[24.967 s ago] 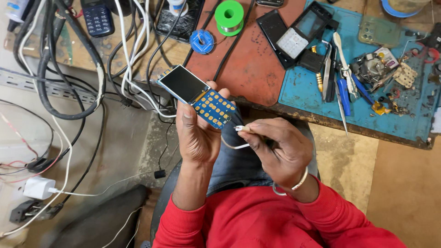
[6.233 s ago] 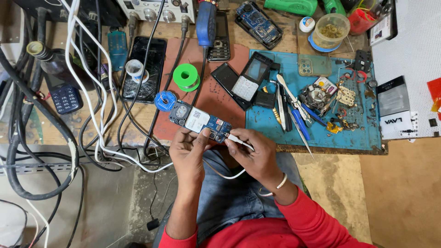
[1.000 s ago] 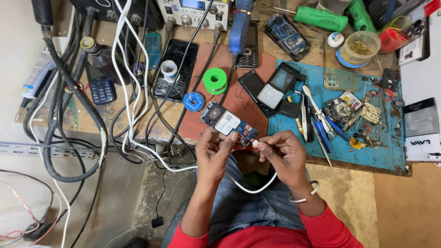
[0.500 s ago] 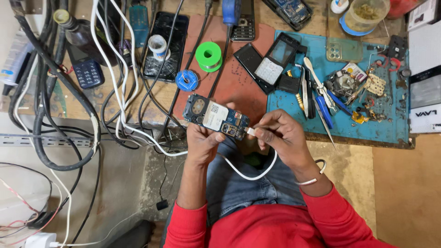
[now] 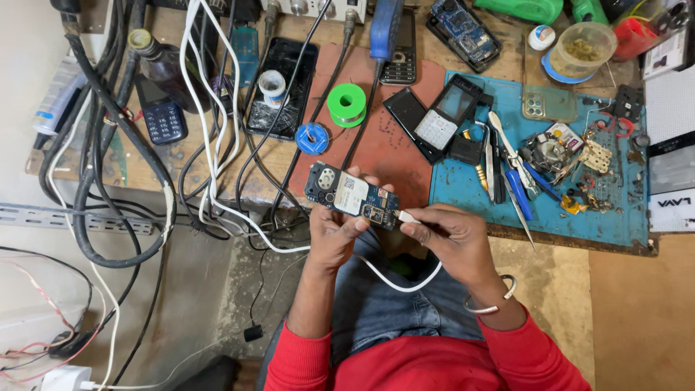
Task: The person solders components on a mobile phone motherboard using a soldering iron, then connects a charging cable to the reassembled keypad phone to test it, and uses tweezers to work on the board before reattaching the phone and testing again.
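Resting in left hand (image 5: 334,233), opened phone (image 5: 352,195) meets right hand's (image 5: 449,239) plug (image 5: 407,216).

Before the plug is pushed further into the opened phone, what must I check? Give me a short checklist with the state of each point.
1. Left hand holds the opened phone firmly: ok.
2. Right hand pinches the white plug: ok.
3. Plug lined up with the phone's end: ok.
4. Plug fully seated: cannot tell.
5. White cable hangs free over the lap: ok.
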A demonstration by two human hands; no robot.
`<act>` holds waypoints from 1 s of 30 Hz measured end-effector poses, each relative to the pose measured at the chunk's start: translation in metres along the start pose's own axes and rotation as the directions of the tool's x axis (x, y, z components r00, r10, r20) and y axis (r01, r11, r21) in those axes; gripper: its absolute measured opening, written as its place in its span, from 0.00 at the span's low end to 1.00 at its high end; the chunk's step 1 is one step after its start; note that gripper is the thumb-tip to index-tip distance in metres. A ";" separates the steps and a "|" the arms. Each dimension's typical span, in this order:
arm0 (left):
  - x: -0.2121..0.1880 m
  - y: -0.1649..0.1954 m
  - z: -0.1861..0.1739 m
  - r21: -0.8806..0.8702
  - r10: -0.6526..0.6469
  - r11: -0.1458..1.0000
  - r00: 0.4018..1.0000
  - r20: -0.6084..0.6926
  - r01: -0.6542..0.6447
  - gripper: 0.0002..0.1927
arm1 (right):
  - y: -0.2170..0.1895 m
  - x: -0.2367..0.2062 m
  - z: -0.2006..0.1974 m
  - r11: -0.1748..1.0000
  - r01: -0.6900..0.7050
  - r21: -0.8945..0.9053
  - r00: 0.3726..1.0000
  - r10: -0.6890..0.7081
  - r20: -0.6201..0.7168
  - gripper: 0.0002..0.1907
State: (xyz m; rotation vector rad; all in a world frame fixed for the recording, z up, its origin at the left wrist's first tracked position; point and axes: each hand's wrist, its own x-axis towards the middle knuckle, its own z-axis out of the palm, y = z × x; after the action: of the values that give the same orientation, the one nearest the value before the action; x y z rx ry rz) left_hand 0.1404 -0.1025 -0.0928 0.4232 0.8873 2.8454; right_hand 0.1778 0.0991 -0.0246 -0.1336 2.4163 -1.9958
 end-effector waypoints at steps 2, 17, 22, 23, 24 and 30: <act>-0.006 -0.001 0.000 0.003 -0.008 1.000 1.000 0.003 0.008 0.40 | -0.003 -0.003 0.000 0.997 0.056 -0.056 0.998 -0.056 0.000 0.13; -0.005 0.000 0.003 -0.006 0.026 1.000 0.999 0.032 -0.026 0.39 | 0.000 -0.003 0.001 0.993 0.098 -0.069 0.994 -0.100 -0.031 0.13; -0.005 0.000 0.002 0.035 0.015 0.999 0.999 0.037 -0.016 0.39 | -0.004 -0.002 -0.003 0.980 0.147 -0.137 0.988 -0.151 -0.015 0.13; -0.005 0.000 0.001 0.029 0.017 0.999 0.999 0.041 -0.018 0.39 | -0.005 -0.001 -0.003 0.977 0.158 -0.145 0.987 -0.162 -0.014 0.13; -0.005 -0.001 0.001 0.024 0.018 1.000 0.999 0.043 -0.019 0.39 | -0.007 0.000 -0.003 0.974 0.168 -0.153 0.985 -0.172 -0.012 0.14; -0.005 -0.002 -0.008 0.071 0.020 0.997 1.000 0.015 -0.021 0.41 | -0.017 0.002 -0.001 0.924 0.262 -0.279 0.960 -0.278 -0.020 0.13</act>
State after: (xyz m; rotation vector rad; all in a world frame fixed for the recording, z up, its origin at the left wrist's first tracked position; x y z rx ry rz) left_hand 0.1429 -0.1061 -0.1012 0.4635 0.9892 2.8321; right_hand 0.1772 0.0972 -0.0072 -0.4386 2.8398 -1.7602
